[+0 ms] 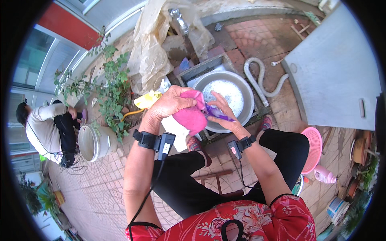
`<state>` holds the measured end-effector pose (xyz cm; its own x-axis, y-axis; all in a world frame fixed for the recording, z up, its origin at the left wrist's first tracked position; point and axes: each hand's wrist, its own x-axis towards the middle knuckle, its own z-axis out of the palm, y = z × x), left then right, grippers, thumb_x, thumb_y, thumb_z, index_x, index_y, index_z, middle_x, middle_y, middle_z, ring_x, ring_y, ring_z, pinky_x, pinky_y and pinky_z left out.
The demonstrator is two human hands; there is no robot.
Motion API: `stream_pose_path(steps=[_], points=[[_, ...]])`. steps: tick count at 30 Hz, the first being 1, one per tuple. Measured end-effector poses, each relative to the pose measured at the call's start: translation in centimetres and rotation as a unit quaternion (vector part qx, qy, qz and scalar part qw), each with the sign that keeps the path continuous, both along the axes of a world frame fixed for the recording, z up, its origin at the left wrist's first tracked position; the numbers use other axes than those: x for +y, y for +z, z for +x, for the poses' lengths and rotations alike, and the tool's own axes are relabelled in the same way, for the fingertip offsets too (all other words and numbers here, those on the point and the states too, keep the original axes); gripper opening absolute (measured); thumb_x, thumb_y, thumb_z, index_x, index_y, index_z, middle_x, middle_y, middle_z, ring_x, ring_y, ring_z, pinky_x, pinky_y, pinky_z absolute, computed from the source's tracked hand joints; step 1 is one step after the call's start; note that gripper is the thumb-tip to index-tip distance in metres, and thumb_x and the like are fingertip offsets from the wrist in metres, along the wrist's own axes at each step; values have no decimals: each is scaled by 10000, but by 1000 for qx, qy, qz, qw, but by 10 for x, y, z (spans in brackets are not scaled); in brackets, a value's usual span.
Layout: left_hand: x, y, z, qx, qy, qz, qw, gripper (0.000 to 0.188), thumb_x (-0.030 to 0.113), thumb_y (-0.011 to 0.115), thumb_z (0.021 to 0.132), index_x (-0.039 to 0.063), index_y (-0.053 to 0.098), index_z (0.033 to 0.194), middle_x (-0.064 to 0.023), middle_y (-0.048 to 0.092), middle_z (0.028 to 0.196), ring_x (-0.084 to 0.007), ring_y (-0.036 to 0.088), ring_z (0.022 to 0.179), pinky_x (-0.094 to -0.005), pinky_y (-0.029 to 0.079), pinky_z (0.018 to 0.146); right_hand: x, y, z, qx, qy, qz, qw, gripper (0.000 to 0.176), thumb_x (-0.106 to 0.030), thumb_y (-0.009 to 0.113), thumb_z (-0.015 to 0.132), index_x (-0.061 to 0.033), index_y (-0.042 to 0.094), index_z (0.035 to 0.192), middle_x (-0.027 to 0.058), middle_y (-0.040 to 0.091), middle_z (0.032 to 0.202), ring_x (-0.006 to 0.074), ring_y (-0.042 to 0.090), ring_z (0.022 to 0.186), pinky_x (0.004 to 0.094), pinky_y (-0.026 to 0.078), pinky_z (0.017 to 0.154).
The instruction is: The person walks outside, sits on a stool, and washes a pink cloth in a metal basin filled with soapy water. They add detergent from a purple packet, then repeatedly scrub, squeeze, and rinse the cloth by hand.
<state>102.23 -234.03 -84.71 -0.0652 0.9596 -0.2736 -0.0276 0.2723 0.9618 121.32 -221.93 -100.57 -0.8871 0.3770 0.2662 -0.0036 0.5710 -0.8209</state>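
Observation:
My left hand grips a pink cloth item shaped like a slipper, thumb on top of it. Just right of it, my right hand holds a purple object, seemingly a scrubbing brush, with white suds on it. The two things meet or nearly meet; the contact point is partly hidden by fingers. Beneath and beyond both hands is a metal basin containing white foamy water. It rests in a low stone-edged trough.
A tap with plastic sheeting stands beyond the trough. A grey hose lies right, beside a large pale panel. Right of my knee are a pink basket and bottle. Left are a leafy plant, a bucket and a crouching person.

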Motion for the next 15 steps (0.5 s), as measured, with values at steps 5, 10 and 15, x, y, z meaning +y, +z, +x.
stream_pose_path(steps=[5,10,15], points=[[8,-17,25,-206,182,167,947,434,348,553,887,-3,525,1140,-104,599,1065,-202,577,984,-351,448,898,0,30,34,81,-115,-467,873,308,-146,619,859,-5,555,1125,15,603,997,96,547,864,266,452,795],[8,-56,30,-538,296,266,743,527,382,448,919,45,364,1316,-148,444,1310,-294,401,1237,-478,277,1067,12,48,86,167,-203,-594,760,281,-193,624,860,-58,567,1100,30,621,1012,148,603,892,327,494,793],[17,-52,32,-159,162,87,970,311,279,552,889,14,605,1041,-129,591,1113,-224,524,1102,-378,403,961,33,74,109,207,-196,-542,790,278,-203,615,868,-53,571,1098,22,625,1003,133,600,885,313,494,787]])
